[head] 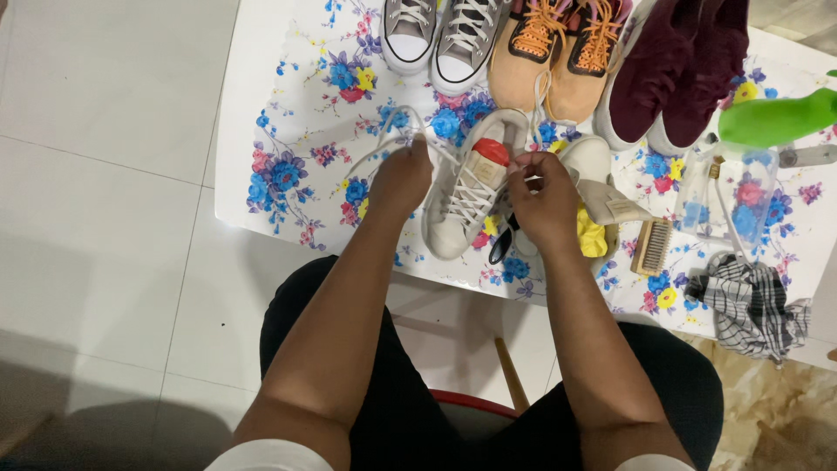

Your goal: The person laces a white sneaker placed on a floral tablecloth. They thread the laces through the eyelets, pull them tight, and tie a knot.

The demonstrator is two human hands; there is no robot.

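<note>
A white sneaker (466,196) with a red tongue tab lies toe toward me on the flowered table (288,131), its loose white lace (388,131) looping out to the left.

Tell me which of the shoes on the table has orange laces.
The tan pair in the back row, between the grey sneakers and the maroon pair. The grey sneakers and the white shoe between the hands have white laces.

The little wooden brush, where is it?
In the head view, the wooden brush lies on the flowery table, right of the right hand, beside the checked cloth.
</note>
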